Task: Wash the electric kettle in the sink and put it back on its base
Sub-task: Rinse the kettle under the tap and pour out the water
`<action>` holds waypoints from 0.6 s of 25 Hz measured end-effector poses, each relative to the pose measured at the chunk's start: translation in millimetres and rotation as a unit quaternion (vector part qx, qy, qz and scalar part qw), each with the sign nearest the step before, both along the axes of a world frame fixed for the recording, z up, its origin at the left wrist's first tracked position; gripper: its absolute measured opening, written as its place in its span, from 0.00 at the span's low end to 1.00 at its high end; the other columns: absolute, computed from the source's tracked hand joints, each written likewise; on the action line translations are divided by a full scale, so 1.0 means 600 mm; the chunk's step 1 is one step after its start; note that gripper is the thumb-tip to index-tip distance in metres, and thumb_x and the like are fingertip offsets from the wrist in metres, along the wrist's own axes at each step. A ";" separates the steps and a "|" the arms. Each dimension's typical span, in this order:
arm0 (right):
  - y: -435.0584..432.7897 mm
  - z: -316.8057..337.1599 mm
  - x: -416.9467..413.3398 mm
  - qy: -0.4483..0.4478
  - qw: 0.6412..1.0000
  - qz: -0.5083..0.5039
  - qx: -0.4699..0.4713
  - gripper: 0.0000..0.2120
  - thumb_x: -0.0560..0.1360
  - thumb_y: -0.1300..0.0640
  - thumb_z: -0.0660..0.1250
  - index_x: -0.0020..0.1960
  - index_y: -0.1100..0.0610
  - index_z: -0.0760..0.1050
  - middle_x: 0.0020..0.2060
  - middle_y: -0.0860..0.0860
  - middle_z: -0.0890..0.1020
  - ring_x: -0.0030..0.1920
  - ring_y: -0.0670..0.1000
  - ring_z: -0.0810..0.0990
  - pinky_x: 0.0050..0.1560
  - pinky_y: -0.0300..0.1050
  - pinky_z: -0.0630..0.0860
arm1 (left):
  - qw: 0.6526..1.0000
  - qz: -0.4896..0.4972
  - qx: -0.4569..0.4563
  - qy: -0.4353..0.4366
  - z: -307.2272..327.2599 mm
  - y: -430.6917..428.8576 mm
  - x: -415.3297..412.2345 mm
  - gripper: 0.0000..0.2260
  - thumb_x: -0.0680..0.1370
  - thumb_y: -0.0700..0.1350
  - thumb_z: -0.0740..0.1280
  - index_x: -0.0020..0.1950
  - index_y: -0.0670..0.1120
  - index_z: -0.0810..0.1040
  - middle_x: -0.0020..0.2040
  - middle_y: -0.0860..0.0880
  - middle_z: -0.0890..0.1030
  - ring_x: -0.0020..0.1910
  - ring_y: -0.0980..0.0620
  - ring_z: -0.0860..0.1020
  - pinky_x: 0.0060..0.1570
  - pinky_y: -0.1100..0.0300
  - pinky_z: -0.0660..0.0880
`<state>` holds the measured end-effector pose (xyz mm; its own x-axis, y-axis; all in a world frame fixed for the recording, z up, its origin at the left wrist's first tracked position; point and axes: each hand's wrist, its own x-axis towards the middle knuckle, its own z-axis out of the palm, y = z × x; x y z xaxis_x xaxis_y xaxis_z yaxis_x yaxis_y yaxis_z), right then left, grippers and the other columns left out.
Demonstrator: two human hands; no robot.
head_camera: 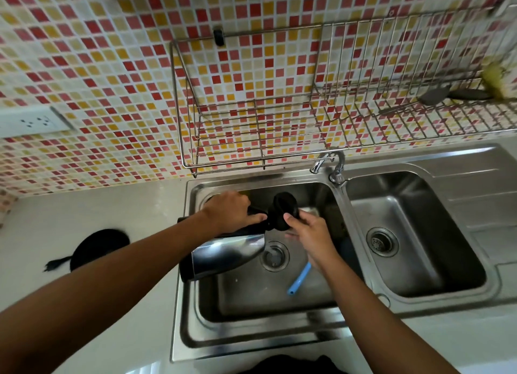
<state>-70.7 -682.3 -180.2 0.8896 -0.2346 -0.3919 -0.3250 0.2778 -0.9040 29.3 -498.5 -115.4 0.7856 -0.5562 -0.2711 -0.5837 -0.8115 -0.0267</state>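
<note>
Kettle [226, 254], shiny steel, tipped sideways; left hand [229, 211] grips handle, right hand [306, 228] grips lid.

A double sink [342, 205] is set into the pale counter [98, 211]; a black kettle base [99, 247] is seen resting on the counter, left of the sink.

Steel kettle [226, 254] with black handle, tipped sideways over left sink basin [251, 303], lid [282, 211] open, black base [99, 246] on counter
</note>
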 end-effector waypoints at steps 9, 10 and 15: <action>-0.002 -0.022 -0.021 0.058 0.992 -0.078 0.078 0.14 0.79 0.53 0.66 0.59 0.61 0.78 0.51 0.59 0.85 0.52 0.59 0.84 0.55 0.55 0.81 | 0.995 -0.056 0.085 0.004 0.011 -0.059 0.001 0.30 0.78 0.69 0.58 0.55 0.42 0.78 0.48 0.43 0.81 0.47 0.44 0.80 0.41 0.54 0.73; -0.003 -0.022 -0.024 0.061 0.990 -0.088 0.087 0.14 0.79 0.52 0.66 0.59 0.61 0.78 0.51 0.59 0.85 0.53 0.59 0.84 0.56 0.55 0.80 | 0.994 -0.059 0.088 0.004 0.011 -0.065 0.001 0.30 0.77 0.69 0.58 0.55 0.42 0.79 0.46 0.44 0.80 0.45 0.45 0.79 0.41 0.54 0.74; -0.005 -0.023 -0.031 0.079 0.979 -0.133 0.133 0.12 0.79 0.52 0.65 0.55 0.60 0.78 0.51 0.61 0.84 0.53 0.61 0.83 0.52 0.52 0.81 | 0.990 -0.069 0.124 0.018 0.014 -0.106 0.005 0.29 0.76 0.69 0.61 0.56 0.43 0.78 0.47 0.46 0.79 0.46 0.46 0.78 0.41 0.55 0.74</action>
